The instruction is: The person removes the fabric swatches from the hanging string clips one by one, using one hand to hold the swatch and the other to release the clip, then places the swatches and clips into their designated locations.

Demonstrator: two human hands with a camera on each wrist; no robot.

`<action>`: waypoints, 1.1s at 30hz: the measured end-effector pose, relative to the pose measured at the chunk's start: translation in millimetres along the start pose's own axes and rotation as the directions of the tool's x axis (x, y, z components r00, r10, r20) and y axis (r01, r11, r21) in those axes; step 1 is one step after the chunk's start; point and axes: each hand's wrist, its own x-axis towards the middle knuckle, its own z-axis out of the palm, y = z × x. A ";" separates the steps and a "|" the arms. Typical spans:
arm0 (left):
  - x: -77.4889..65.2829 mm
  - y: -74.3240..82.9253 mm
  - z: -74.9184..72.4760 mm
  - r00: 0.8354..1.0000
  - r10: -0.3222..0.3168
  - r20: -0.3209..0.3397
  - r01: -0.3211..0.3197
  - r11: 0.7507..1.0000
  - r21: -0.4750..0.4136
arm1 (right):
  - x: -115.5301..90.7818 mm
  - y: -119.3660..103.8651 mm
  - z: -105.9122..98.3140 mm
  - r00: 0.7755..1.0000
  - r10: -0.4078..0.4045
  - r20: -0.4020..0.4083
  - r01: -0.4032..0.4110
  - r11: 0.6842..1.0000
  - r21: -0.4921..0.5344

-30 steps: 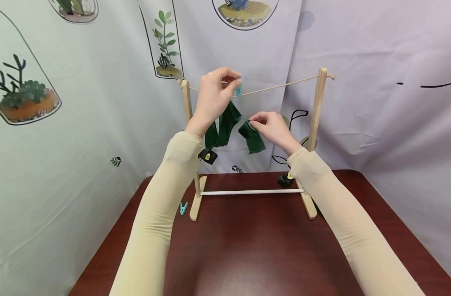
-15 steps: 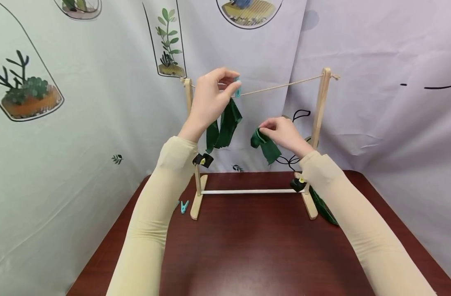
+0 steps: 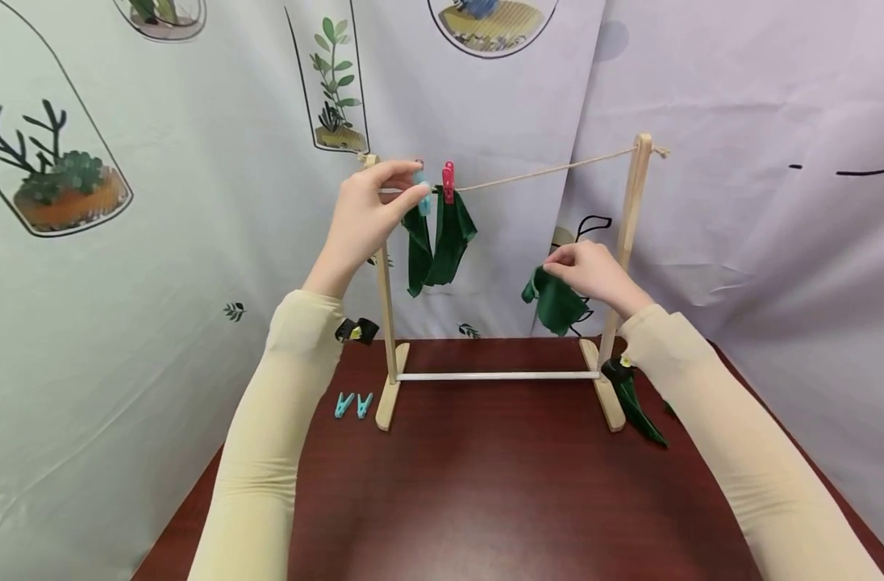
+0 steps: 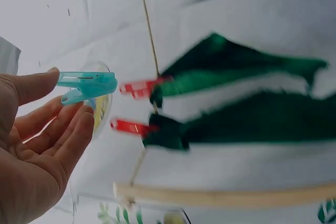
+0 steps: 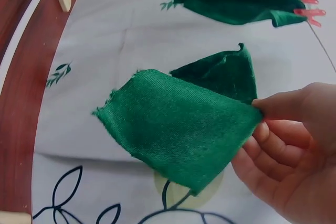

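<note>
Between thumb and fingers of my left hand point(image 3: 365, 216) is a light-blue clothespin point(image 4: 88, 81), up by the string line point(image 3: 547, 170). Two dark green cloth strips point(image 3: 452, 242) hang from the line near its left end. In the left wrist view two red clothespins point(image 4: 131, 126) grip them; in the head view one red clothespin point(image 3: 448, 182) shows, the other hidden behind my left hand. My right hand point(image 3: 593, 274) pinches the corner of a loose green cloth point(image 5: 178, 129), which droops in a fold below the line, near the right post.
A wooden rack, with a left post point(image 3: 385, 303) and a right post point(image 3: 633, 202), stands on the dark red table point(image 3: 485, 484), a white rod point(image 3: 496, 377) joining its feet. Two blue clothespins point(image 3: 364, 405) lie by the left foot. More green cloth point(image 3: 636, 415) lies beside the right foot.
My left hand has moved left along the line with the blue clothespin, uncovering a red clothespin. My right hand has moved right and down with the green cloth.
</note>
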 end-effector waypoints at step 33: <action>-135.4 -135.5 -73.2 0.909 -0.410 0.072 0.383 0.892 0.239 | -84.8 124.2 -52.8 0.965 0.229 0.129 -0.216 0.971 -0.103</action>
